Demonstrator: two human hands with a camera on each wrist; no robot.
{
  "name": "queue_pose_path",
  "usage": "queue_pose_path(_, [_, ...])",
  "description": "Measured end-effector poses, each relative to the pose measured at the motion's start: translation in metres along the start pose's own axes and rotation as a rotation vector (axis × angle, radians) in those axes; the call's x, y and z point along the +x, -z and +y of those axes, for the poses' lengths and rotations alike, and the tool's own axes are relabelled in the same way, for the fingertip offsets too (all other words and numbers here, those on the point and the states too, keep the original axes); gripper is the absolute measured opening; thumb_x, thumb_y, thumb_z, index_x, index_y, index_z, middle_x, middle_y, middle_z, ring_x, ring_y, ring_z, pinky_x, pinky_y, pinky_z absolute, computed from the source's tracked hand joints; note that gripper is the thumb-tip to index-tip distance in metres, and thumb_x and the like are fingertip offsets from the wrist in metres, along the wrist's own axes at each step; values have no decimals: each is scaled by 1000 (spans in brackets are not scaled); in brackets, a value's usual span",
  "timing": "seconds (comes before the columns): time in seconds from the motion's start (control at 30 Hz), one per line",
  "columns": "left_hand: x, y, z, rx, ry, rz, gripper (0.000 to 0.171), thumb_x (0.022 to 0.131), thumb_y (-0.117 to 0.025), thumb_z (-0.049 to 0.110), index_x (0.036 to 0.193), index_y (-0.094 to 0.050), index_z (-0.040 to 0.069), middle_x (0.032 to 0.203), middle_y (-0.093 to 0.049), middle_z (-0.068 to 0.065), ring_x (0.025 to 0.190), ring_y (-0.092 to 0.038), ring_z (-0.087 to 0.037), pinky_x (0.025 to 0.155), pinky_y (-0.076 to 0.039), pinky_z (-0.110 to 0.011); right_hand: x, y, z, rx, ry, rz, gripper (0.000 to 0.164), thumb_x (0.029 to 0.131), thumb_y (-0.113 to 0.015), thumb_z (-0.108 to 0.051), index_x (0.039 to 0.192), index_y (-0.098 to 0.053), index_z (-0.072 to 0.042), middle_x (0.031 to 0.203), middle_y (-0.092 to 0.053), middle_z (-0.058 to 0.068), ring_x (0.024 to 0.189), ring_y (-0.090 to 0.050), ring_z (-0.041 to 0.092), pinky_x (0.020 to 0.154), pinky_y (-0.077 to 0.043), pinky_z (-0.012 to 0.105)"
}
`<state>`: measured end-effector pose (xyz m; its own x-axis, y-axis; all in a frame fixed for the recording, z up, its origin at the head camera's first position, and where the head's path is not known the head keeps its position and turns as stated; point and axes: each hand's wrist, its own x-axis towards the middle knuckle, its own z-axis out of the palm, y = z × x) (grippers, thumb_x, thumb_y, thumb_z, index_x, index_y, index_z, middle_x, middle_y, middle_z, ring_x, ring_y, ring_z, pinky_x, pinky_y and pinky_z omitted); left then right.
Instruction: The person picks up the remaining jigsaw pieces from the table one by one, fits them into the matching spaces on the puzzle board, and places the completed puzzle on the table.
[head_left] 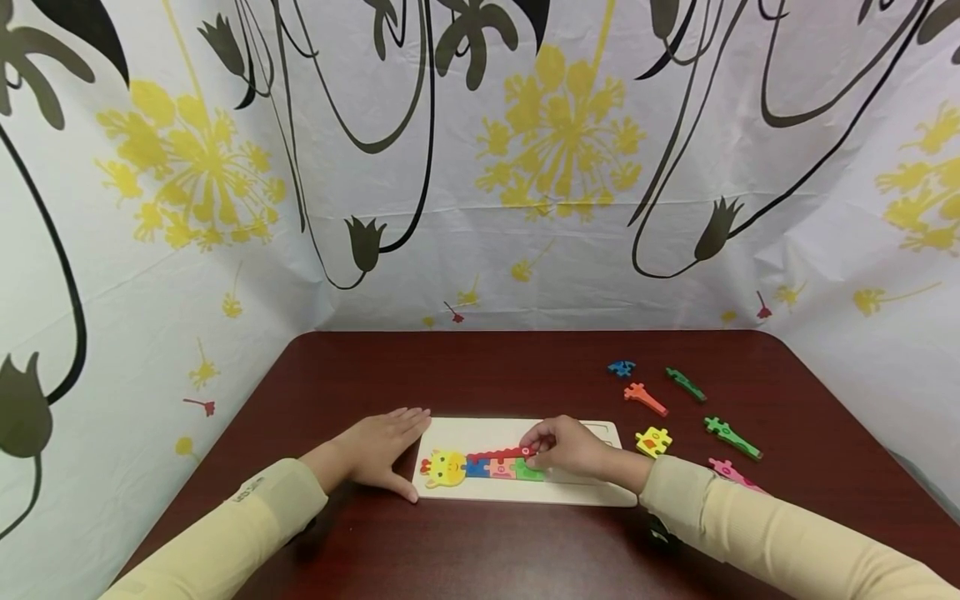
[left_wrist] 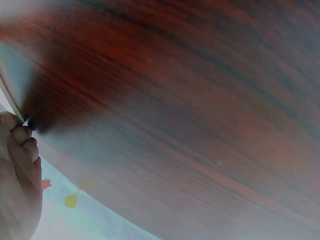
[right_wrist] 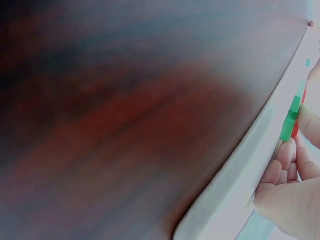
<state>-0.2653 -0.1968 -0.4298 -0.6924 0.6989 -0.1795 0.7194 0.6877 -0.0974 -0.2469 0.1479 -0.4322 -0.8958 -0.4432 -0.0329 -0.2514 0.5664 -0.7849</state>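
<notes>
A pale wooden puzzle board [head_left: 480, 429] lies on the table with a yellow giraffe head piece [head_left: 446, 469] at its left end. Beside the head, a blue piece [head_left: 477, 468], a pink piece [head_left: 501, 468] and a green piece [head_left: 527, 472] sit in a row. Along their upper edge runs a long red puzzle piece [head_left: 491, 455]; my right hand [head_left: 573, 448] pinches its right end between thumb and fingers. In the right wrist view, the fingertips are at the green and red ends. My left hand [head_left: 378, 454] spreads its fingers against the board's left edge.
Loose puzzle pieces lie right of the board: blue [head_left: 621, 368], orange [head_left: 645, 398], yellow [head_left: 653, 442], two green ones, upper [head_left: 686, 384] and lower [head_left: 732, 437], and pink [head_left: 731, 473] partly behind the right sleeve. A patterned white cloth [head_left: 450, 275] hangs around the dark table [head_left: 360, 379].
</notes>
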Motion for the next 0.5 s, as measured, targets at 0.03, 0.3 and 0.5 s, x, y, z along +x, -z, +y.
queue_pose_path(0.03, [0,0,0,0,1,0,121,69,-38,92,155,-23,7,159,-23,-7,145,-20,-21,116,-20,-37,0,0,0,1,0,-1,17,79,-81,-9,94,-74,-8,77,-60,-1,73,-50,15,62,-44,26])
queue_pose_path(0.3, [0,0,0,-13,-15,2,120,71,-38,91,155,-23,6,159,-23,-7,145,-19,-21,116,-19,-37,-3,2,-1,28,34,-26,16,81,-78,-5,96,-73,-5,79,-61,0,75,-51,16,63,-44,25])
queue_pose_path(0.5, [0,0,-1,-17,-22,9,120,71,-38,91,154,-23,6,159,-23,-8,145,-19,-22,116,-20,-38,-3,3,-1,16,27,-32,14,82,-77,-5,96,-74,-6,80,-62,-1,75,-51,16,64,-45,25])
